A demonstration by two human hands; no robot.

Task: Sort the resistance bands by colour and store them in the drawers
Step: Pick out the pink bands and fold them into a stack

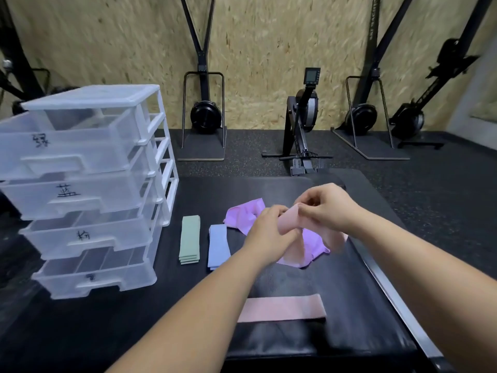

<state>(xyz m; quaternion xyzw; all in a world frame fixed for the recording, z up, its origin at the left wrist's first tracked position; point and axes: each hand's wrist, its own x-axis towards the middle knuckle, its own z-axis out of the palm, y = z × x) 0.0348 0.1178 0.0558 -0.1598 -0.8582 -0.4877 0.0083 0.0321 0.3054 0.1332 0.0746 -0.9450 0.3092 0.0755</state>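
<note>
While left grip [271, 230] and right grip [325, 208] pinch held pink band [289, 220], laid pink band [282, 308] sits bodyward, axis left-right.

Body in view: left hand [269, 232] and right hand [328, 208], both bare, plus left forearm [188, 313] at near centre and right forearm [419, 262] at near right, bare wrist to frame edge.
</note>
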